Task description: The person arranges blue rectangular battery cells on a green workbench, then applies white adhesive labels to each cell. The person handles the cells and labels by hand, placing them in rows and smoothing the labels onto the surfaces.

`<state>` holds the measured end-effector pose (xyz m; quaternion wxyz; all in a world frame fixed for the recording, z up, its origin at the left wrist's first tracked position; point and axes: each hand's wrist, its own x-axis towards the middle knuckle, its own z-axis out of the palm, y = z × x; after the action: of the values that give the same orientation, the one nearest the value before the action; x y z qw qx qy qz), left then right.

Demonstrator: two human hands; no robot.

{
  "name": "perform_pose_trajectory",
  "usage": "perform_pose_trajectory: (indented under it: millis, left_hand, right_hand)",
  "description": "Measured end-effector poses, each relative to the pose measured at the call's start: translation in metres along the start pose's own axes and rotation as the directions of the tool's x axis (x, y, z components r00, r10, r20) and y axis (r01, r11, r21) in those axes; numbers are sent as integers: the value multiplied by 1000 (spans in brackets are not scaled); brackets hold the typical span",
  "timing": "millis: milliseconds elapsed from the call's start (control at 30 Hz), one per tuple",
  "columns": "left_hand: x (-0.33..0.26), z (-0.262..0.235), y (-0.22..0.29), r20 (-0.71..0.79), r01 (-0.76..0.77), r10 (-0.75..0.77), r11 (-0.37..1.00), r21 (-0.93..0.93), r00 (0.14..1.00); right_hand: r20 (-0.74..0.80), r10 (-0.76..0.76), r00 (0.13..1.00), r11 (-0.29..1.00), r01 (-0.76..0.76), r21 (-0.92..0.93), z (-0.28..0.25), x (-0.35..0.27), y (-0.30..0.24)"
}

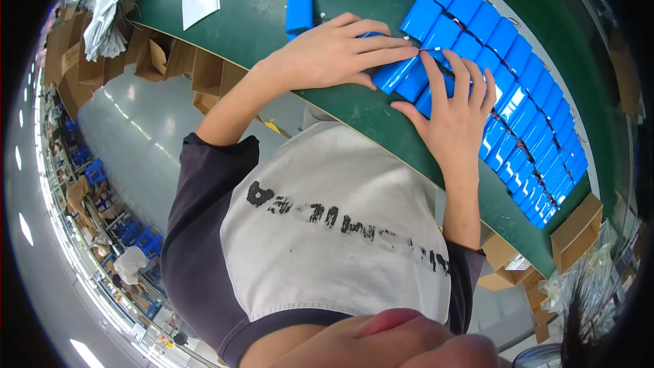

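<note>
Together, the left hand (pixel 334 54) and right hand (pixel 453 112) meet over glossy blue packs (pixel 523 119) on a green table (pixel 252 20), fingers spread, thumbs apart.

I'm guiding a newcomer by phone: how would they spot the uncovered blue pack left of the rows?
On the green table, find the left hand, fingers pointing toward the rows of blue packs. Above its wrist in the picture lies the blue pack, apart from those rows, its broad face unobstructed, unlike the bit of blue peeking out below.
</note>
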<state>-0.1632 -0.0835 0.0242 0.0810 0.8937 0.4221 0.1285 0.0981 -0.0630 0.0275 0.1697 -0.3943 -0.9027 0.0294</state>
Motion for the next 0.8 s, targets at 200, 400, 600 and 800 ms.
perform_pose_trajectory:
  millis: [200, 400, 600, 800]
  left_hand:
    - [-10, -3, -12, 7, 76, -76, 996, -49, 997]
    - [-10, -3, -1, -64, 46, -52, 996, -80, 997]
    - [-19, 4, 17, -167, 147, -150, 989, -28, 974]
    - [-6, 9, 15, -197, 147, -168, 983, -113, 966]
  right_hand:
    - [-6, 2, 1000, 999, -2, 49, 0, -1, 1]
    - [26, 18, 999, 997, -20, 80, 5, 4, 0]
    - [76, -77, 994, 992, 69, 104, 0, 7, 0]
    - [81, -129, 988, 987, 120, 104, 7, 19, -6]
